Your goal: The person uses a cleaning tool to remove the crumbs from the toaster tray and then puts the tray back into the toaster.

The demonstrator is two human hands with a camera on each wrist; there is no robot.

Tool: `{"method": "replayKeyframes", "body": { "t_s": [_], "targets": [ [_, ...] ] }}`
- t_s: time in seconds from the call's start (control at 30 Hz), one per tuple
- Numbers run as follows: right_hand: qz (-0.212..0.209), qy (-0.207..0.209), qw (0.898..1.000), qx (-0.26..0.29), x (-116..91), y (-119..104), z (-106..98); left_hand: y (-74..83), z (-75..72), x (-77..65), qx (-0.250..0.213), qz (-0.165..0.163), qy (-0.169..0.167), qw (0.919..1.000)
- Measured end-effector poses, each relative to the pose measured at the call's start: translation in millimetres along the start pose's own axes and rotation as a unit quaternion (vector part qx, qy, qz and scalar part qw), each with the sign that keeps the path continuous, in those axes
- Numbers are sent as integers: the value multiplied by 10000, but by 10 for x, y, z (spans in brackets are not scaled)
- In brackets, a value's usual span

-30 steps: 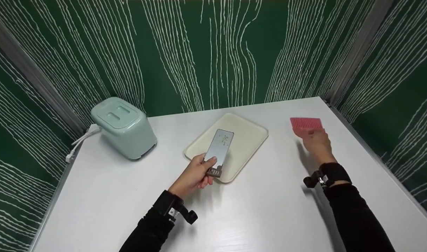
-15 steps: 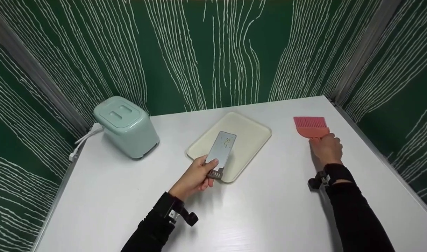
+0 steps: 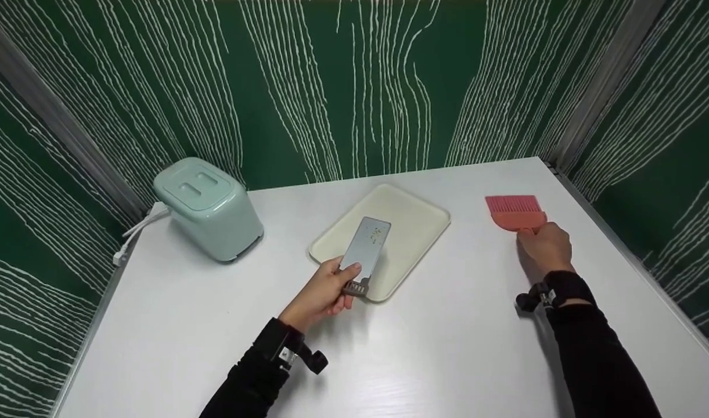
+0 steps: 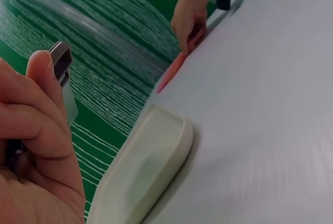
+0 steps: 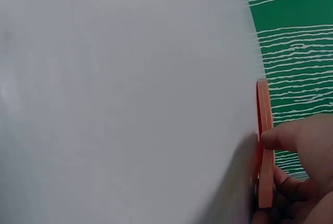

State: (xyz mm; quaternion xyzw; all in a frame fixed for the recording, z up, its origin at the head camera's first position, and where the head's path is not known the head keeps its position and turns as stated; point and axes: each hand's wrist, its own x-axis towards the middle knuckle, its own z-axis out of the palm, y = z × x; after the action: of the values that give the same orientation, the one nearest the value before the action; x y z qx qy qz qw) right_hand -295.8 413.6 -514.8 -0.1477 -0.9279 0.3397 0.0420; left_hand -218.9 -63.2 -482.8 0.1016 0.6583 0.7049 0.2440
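In the head view my left hand [image 3: 319, 291] grips the slotted brown end of a flat grey crumb tray [image 3: 363, 247], thumb on top. Yellowish crumbs [image 3: 375, 233] lie toward its far end. The crumb tray is held over a cream serving tray [image 3: 417, 232] on the table. At the right, my right hand [image 3: 547, 248] pinches the handle end of a coral-pink brush [image 3: 518, 219], its bristles pointing to the back. In the right wrist view the brush [image 5: 266, 174] appears edge-on, the thumb against it; the other fingers are partly hidden.
A mint-green toaster [image 3: 209, 209] with a two-slot lid stands at the back left. Its white cord and plug [image 3: 122, 255] lie at the table's left edge. Green walls with white lines enclose the white table [image 3: 447, 348] at the back and sides.
My right hand has slid from the brush's head back onto its handle, so more of the coral head shows. My left hand and the crumb tray have stayed almost in place.
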Motion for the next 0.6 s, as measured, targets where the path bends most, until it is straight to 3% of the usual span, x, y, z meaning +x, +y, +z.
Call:
{"method": "replayKeyframes", "body": {
  "t_s": [0.07,0.17,0.27,0.37,0.47,0.6],
  "targets": [
    [112,-285,9995,122,-1,-11,-59,-4,-2,2,30,16,-10,10000],
    [405,-1138,9912,533,4,-32,-156,-10,-3,6,80,-17,12,10000],
    [714,-2164,9684,1017,3,-47,-237,-6,3,4,110,-82,30,9999],
    [797,-2888,9439,1387,-18,-66,-300,2,6,4,55,-107,46,9999],
    [808,-3185,9308,1598,-48,-85,-347,11,5,4,-9,-109,52,9999],
    [811,-3313,9248,1689,-83,-81,-371,11,2,5,-13,-138,3,9999]
  ]
}}
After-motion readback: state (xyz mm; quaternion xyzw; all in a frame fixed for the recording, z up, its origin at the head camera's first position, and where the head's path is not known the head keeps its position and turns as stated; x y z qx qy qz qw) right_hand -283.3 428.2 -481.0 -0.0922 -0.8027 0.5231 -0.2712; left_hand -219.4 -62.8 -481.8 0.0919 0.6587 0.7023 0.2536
